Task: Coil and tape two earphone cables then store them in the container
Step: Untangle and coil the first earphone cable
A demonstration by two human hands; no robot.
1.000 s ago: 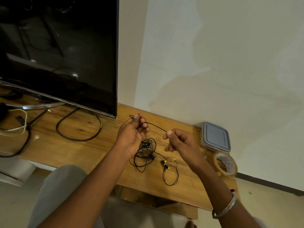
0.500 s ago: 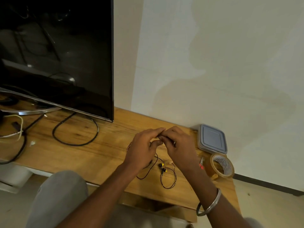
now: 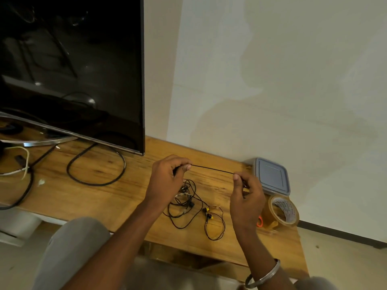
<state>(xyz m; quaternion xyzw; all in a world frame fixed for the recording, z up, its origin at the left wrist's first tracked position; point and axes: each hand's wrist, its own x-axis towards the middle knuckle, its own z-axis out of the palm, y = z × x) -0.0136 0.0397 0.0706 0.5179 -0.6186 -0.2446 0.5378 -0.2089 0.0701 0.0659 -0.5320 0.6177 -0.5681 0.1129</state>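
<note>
Together, left hand (image 3: 165, 181) and right hand (image 3: 246, 198) pinch an earphone cable (image 3: 212, 169), seemingly taut, between them.

On the table (image 3: 83, 195), earphone cables (image 3: 188, 208) lie left of the tape roll (image 3: 282, 212), container (image 3: 271, 176) behind it.

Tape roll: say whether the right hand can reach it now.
Likely yes: the tape roll sits beside the right hand, nothing between them, though that hand is pinching the earphone cable and must let go first.
</note>
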